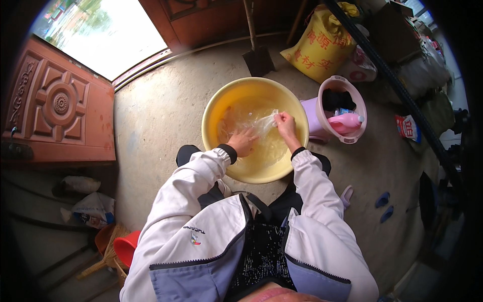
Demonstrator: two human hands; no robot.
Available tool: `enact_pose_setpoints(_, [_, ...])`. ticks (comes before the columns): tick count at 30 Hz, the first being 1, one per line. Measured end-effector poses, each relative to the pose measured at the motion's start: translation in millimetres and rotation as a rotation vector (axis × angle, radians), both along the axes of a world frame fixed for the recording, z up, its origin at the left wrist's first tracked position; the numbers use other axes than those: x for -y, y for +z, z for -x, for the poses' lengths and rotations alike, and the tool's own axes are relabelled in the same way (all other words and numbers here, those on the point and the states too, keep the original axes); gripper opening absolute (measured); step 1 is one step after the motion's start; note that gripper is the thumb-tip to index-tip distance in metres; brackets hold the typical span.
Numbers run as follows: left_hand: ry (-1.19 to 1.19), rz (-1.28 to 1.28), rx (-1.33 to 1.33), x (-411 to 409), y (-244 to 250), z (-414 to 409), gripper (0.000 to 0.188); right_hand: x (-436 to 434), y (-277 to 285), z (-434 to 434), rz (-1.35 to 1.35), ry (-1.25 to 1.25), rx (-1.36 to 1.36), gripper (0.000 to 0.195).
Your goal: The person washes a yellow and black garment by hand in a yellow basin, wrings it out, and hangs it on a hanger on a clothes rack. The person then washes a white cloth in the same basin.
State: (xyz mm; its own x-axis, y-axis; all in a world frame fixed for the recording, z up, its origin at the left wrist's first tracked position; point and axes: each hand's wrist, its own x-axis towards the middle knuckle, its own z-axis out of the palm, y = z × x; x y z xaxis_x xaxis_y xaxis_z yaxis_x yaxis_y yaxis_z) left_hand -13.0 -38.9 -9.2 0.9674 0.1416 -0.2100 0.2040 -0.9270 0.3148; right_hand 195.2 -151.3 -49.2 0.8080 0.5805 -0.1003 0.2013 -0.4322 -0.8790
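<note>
A large yellow plastic basin point(215, 90) stands on the floor before me with shallow water in it. My right hand point(285, 126), above the basin's right side, pinches one end of a thin, whitish, see-through sheet point(267, 120) that looks like plastic film or a bag. The sheet slants down from those fingers into the water. Lower left, my left hand point(242, 142) lies palm down in the basin with its fingers spread, beside the sheet's lower part. What is under the left palm is hidden.
Right of the basin is a pink-purple bucket point(314, 117) containing a pink bottle point(345, 124) and dark cloth point(337, 100). Behind stand a shovel point(258, 60) and a yellow sack point(320, 45). A reddish-brown door point(60, 102) is at left; a red container point(126, 247) and straw broom point(113, 245) are lower left.
</note>
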Motion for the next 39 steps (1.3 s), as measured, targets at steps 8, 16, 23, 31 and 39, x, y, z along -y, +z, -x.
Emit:
enact_pose_setpoints(8, [0.497,-0.034,0.165,-53,0,9,0.061,-12,91,33,-0.185,0.155,0.388,0.010])
enact_pose_setpoints(16, [0.255,-0.160,0.097,-26,16,4,0.037,19,12,48,0.468,0.515,0.644,0.022])
enact_pose_setpoints(23, [0.709,0.246,0.147,-51,-5,2,0.025,-2,88,47,0.683,0.556,0.499,0.028])
enact_pose_setpoints(31, [0.545,0.468,0.107,-51,-12,-5,0.026,-65,-2,70,0.277,0.308,-0.151,0.020])
enact_pose_setpoints(39, [0.578,-0.061,0.123,-42,-18,8,0.028,-39,-19,51,0.358,0.205,0.233,0.020])
